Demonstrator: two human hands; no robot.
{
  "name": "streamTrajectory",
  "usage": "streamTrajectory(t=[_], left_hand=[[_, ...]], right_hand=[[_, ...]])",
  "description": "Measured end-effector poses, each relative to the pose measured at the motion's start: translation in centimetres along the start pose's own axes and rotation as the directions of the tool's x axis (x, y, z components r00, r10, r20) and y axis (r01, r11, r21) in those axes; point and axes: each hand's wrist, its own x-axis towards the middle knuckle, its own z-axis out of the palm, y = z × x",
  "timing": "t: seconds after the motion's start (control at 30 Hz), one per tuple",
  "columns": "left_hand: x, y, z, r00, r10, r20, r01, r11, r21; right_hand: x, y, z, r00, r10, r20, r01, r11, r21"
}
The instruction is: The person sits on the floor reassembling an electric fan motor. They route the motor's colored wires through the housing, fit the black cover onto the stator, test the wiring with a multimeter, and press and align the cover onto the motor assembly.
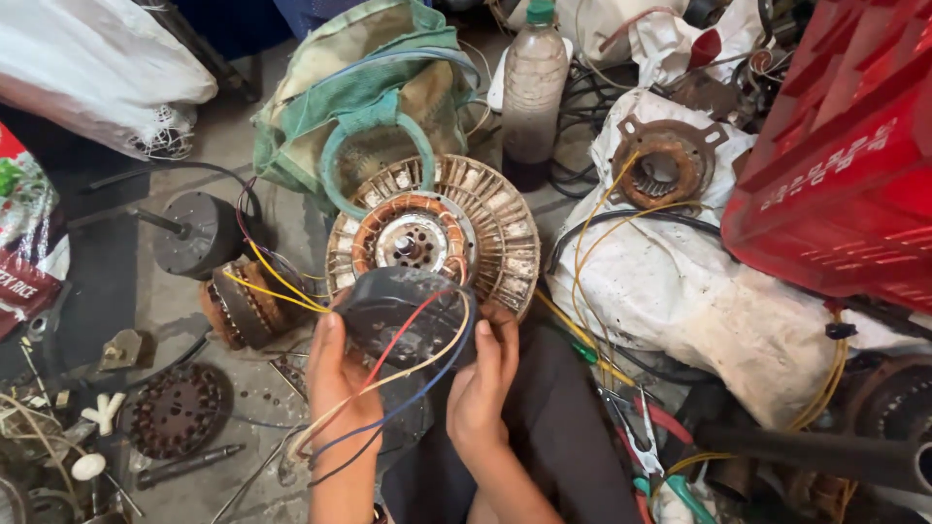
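Note:
Both hands hold a dark grey capacitor-like block [403, 312] over the near edge of a round fan motor stator [505, 238] with copper windings and a metal hub. My left hand [335, 378] grips the block's left side; my right hand [482, 383] grips its right side. Red, blue and pale yellow wires [388, 388] run from the block down across my left wrist.
A second wound stator [243, 306] with yellow wires and a dark round motor [199, 233] lie left. A green cloth bag [369, 97] and plastic bottle [532, 87] sit behind. Right are white sacks [699, 291], a rusty motor part [668, 160], a red crate [845, 165], and pliers [650, 437].

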Motion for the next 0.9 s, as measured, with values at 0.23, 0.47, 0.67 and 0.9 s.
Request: streamTrajectory(t=[0.23,0.47,0.67,0.9], left_hand=[[0.3,-0.8,0.6,0.999,0.026,-0.018,-0.027,0.999,-0.041],[-2.0,-1.0,1.4,0.880,0.457,-0.129,-0.276,0.713,0.644],[-6.0,-0.7,3.6,0.643,0.578,0.503,-0.495,-0.187,0.848],[-5.1,-1.6,6.2,0.641,0.508,0.576,-0.484,-0.315,0.816]], right_hand=[[1.3,-2.2,0.2,0.986,-0.133,0.103,0.151,0.970,-0.193],[3.9,-8.3,2.5,0.830,-0.066,0.554,0.435,0.699,-0.567],[4.3,-9.9,3.6,0.887,0.026,0.460,0.304,0.718,-0.626],[4.1,-8.0,2.7,0.964,-0.104,0.243,0.209,0.861,-0.464]])
